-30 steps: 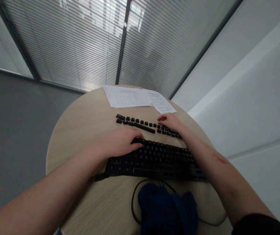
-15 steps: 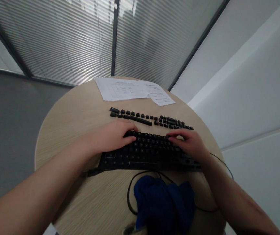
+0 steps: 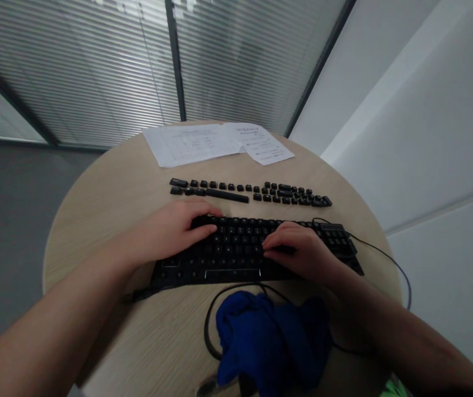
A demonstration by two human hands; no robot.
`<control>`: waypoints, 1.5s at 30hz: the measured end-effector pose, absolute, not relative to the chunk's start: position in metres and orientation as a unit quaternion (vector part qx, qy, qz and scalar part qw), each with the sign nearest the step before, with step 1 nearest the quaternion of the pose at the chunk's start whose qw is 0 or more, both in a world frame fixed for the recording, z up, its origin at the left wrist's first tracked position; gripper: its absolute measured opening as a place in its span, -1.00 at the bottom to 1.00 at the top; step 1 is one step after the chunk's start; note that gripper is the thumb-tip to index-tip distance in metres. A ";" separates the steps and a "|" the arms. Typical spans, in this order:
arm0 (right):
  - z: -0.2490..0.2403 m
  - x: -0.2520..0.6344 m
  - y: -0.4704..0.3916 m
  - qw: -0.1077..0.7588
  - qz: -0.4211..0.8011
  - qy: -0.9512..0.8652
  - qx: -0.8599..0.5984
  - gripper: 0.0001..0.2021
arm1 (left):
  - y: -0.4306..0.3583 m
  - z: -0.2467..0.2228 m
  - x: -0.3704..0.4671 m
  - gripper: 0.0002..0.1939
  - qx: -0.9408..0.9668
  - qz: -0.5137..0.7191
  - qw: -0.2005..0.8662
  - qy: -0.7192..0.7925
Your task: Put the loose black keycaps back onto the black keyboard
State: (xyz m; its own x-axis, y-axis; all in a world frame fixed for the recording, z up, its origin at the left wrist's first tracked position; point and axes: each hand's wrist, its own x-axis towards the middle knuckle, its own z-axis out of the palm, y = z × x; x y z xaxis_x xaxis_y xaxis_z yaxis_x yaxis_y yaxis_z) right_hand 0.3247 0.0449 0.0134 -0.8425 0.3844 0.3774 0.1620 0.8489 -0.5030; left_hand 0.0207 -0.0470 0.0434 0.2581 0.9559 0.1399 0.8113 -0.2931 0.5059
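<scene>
A black keyboard (image 3: 236,249) lies on the round table; its front rows show small stems without caps. My left hand (image 3: 178,227) grips its left part, thumb over the keys and fingers at the far edge. Over the middle-right keys is my right hand (image 3: 296,248), thumb and fingers pinched together at key height. Whatever may be between those fingertips is hidden. Beyond the keyboard, loose black keycaps (image 3: 222,186) lie in rows, with a long space bar cap (image 3: 227,196) among them and a denser group (image 3: 285,193) on the right.
Printed paper sheets (image 3: 195,144) lie at the far side of the wooden table (image 3: 108,193). A crumpled blue cloth (image 3: 269,336) sits at the near edge beside a looped black cable (image 3: 207,325). Another cable (image 3: 385,256) runs off the right side. Glass with blinds (image 3: 96,66) stands behind.
My right hand has moved from the keyboard's far right rows toward its middle, nearer to me, uncovering the right end. My left hand keeps its place on the keyboard. The view has shifted slightly.
</scene>
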 end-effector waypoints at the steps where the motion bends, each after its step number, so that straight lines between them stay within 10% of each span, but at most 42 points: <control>1: 0.014 0.325 0.045 0.241 0.224 -0.934 -0.144 -0.98 | -0.047 0.043 0.020 -0.64 0.773 0.213 0.171 0.573; 45: 0.035 0.324 0.045 0.098 0.217 -0.950 -0.203 -0.95 | -0.044 0.037 0.016 -0.62 0.766 0.202 0.181 0.583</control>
State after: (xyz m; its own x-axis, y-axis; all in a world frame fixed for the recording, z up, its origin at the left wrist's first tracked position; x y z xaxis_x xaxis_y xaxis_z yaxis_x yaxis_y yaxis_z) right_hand 0.3236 0.0448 0.0347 -0.8987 0.4277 0.0976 0.3430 0.8239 -0.4512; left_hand 0.0156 -0.0442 0.0367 0.2380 0.9663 0.0977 0.8201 -0.2538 0.5128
